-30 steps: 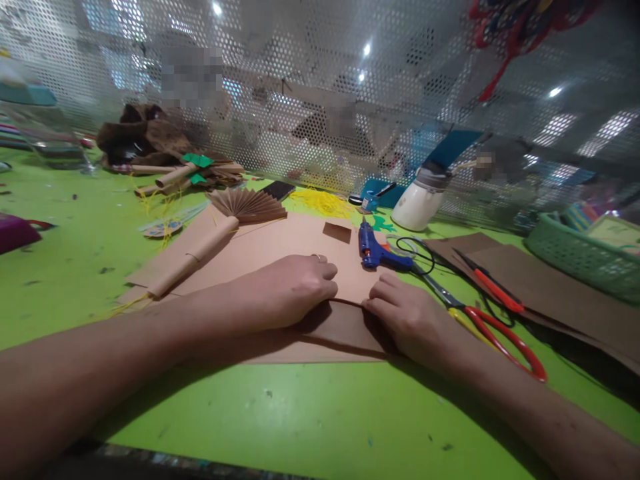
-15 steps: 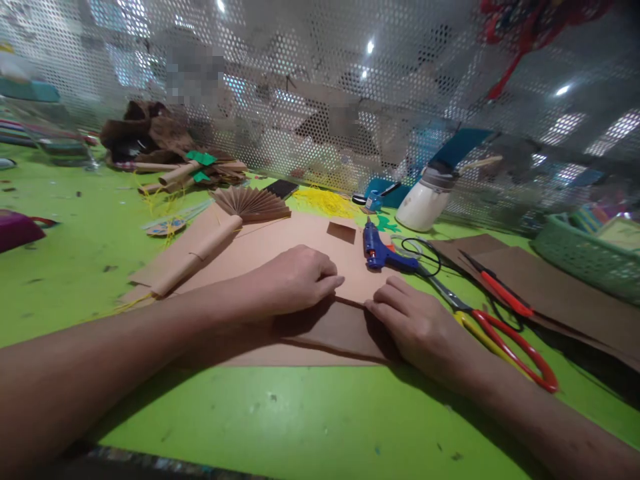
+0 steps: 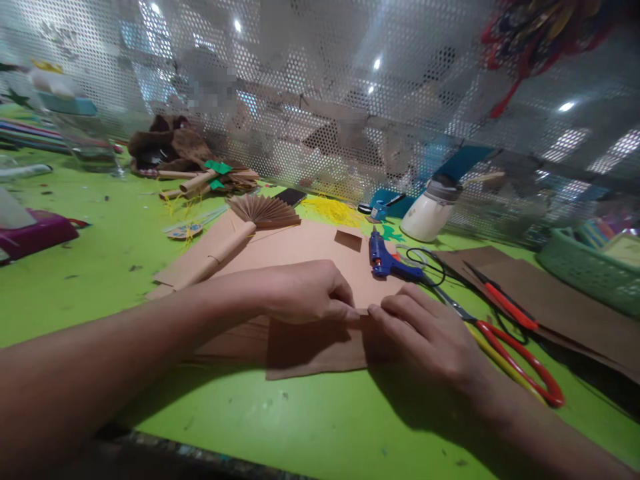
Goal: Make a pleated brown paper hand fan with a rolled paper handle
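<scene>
A sheet of brown paper (image 3: 317,357) lies under both hands, its near corner reaching past the larger brown sheet (image 3: 305,243) beneath. My left hand (image 3: 313,293) is closed, thumb and fingers pinching the sheet's narrow folded edge. Close beside it, the fingertips of my right hand (image 3: 430,333) pinch the same edge, the two thumbs nearly meeting. Behind the hands rest a small folded paper piece (image 3: 349,240) and a blue glue gun (image 3: 383,260). A pleated paper fan (image 3: 263,211) and a rolled paper tube (image 3: 225,253) are at the back left.
Red-and-yellow-handled scissors (image 3: 525,363) lie beside my right forearm. A red-handled cutter (image 3: 507,300) rests on brown sheets (image 3: 490,260). Farther back stand a white jar (image 3: 427,217), yellow shredded strands (image 3: 333,210) and a green basket (image 3: 585,267). A perforated metal screen (image 3: 320,87) closes off the rear.
My hands have come closer together along the paper's edge. The sheet's near part now extends farther toward me, over the green table. The whole view has shifted slightly.
</scene>
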{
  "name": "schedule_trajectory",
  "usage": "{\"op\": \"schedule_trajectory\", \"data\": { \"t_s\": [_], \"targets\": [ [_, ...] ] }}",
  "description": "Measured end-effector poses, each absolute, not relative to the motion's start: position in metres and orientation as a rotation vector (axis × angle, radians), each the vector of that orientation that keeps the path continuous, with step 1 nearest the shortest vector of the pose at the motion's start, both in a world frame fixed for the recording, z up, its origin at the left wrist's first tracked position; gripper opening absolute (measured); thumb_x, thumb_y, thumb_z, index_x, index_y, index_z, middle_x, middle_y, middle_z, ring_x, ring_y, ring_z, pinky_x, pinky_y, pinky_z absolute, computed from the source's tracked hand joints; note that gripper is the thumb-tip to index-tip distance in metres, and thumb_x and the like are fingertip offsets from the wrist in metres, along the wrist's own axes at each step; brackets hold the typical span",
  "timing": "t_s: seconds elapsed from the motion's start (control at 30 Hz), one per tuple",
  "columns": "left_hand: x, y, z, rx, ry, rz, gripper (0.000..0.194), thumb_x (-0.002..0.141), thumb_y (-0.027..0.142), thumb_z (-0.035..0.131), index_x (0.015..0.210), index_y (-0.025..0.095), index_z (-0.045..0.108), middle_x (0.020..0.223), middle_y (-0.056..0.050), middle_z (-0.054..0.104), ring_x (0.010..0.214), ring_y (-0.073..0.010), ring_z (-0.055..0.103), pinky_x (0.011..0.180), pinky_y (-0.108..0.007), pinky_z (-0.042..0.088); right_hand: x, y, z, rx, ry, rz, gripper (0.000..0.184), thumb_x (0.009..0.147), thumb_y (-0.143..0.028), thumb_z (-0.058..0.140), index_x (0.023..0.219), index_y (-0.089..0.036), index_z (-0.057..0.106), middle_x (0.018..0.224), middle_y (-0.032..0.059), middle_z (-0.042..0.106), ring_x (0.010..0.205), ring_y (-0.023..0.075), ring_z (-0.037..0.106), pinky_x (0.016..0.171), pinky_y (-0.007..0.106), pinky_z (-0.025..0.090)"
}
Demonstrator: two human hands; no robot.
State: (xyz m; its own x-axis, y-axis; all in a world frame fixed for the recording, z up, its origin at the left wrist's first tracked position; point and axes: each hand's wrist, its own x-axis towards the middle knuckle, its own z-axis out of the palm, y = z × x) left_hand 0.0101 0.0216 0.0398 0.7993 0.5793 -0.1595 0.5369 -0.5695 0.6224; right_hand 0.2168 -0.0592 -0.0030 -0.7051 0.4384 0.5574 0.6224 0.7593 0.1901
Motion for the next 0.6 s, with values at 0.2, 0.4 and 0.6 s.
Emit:
{"op": "schedule_trajectory", "data": {
  "t_s": [0.2,0.4,0.6],
  "targets": [
    [0.0127,0.0221,0.0339,2.247,0.888,0.142,0.019,0.079,0.032,0.063,0.080,0.017,0.075,0.069,0.001,0.069,0.061,-0.0112,0.052,0.054,-0.020,0.035,0.2165,-0.0594,0.0016,-0.814,-2.422,-0.442,0.020,0.090,-0.006,0.049,0.105,-0.006,0.063,0.082,0.0151,0.062,0.076,0.0242,0.052,0.060,0.038,0.044],
    [0.0119,0.0219,0.0370,2.107,0.842,0.077,0.029,0.082,0.040,0.060,0.087,0.016,0.075,0.080,-0.001,0.071,0.071,-0.0128,0.055,0.061,-0.019,0.038,0.2184,-0.0583,0.0013,-0.752,-2.374,-0.482,0.013,0.086,-0.001,0.055,0.093,-0.002,0.065,0.079,0.0163,0.062,0.073,0.0227,0.049,0.058,0.037,0.042],
    [0.0101,0.0252,0.0335,2.064,0.839,0.069,0.029,0.080,0.041,0.061,0.087,0.017,0.076,0.087,-0.002,0.073,0.077,-0.0162,0.057,0.065,-0.021,0.039,0.2185,-0.0587,-0.0044,-0.767,-2.386,-0.373,0.014,0.084,0.000,0.057,0.095,-0.002,0.065,0.078,0.0148,0.060,0.073,0.0216,0.048,0.059,0.036,0.040]
  ]
}}
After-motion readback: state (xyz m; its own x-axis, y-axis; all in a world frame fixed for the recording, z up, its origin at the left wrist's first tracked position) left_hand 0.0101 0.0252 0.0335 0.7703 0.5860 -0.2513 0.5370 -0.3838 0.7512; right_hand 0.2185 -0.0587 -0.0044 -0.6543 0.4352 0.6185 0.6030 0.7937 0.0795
